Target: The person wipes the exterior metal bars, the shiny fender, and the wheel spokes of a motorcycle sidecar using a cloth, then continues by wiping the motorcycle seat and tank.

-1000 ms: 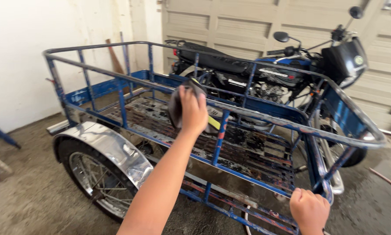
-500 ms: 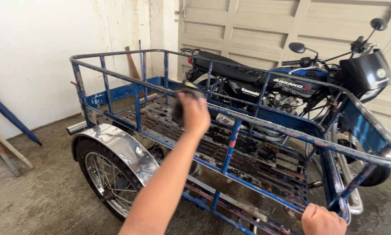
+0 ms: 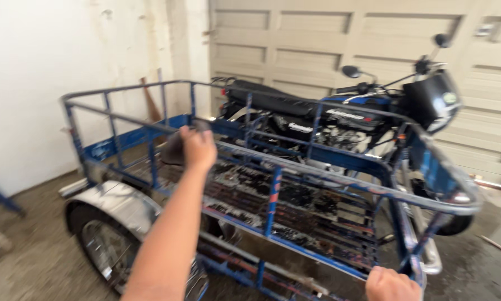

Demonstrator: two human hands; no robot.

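Observation:
A blue metal sidecar frame [image 3: 272, 192] with worn paint stands attached to a black and blue motorcycle [image 3: 339, 114]. My left hand [image 3: 197, 147] presses a dark grey cloth [image 3: 172, 149] against the frame's near top rail [image 3: 317, 175], toward its left part. My right hand [image 3: 392, 284] is closed around the lower front corner of the frame at the bottom right. The picture is blurred by motion.
A chrome fender [image 3: 116, 206] covers the spoked sidecar wheel [image 3: 102, 251] at lower left. A white wall [image 3: 33, 83] is on the left and a beige garage door [image 3: 328, 39] stands behind the motorcycle. The concrete floor [image 3: 27, 262] looks wet.
My left hand slid the cloth leftward along the top rail. My right hand kept its grip on the frame's corner. The view shifted.

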